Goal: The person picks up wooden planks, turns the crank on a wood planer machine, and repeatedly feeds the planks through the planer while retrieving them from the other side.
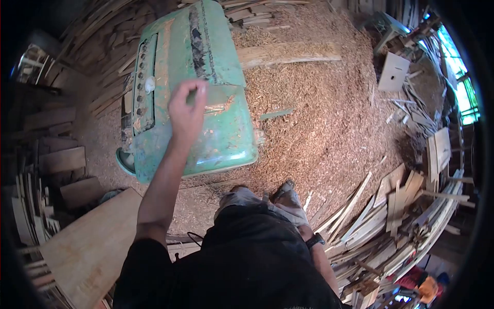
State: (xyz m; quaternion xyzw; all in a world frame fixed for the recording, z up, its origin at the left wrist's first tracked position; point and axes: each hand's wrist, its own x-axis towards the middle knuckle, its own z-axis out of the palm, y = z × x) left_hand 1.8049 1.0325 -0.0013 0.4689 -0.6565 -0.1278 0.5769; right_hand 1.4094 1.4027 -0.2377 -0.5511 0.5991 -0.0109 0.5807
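Observation:
My left hand point(189, 105) is raised over the green machine point(218, 134), its fingers curled and the thumb bent up to meet them. Green shows through the small gap inside this pinch. Anything between the fingertips is too small to make out, and whether the hand touches the machine is unclear. My right hand point(305, 233) hangs low beside my leg, past a dark wrist watch point(315, 240); its fingers are hidden. A row of round dark holes point(139, 98) runs along the machine's left side, with a whitish lump point(150, 85) beside them.
Wood shavings point(324, 123) cover the floor around my feet. A long board point(293, 53) lies behind the machine. Stacked offcuts point(391, 221) stand at the right, and a wide wooden panel point(92, 247) is at the lower left. A pale board point(393, 72) leans at the upper right.

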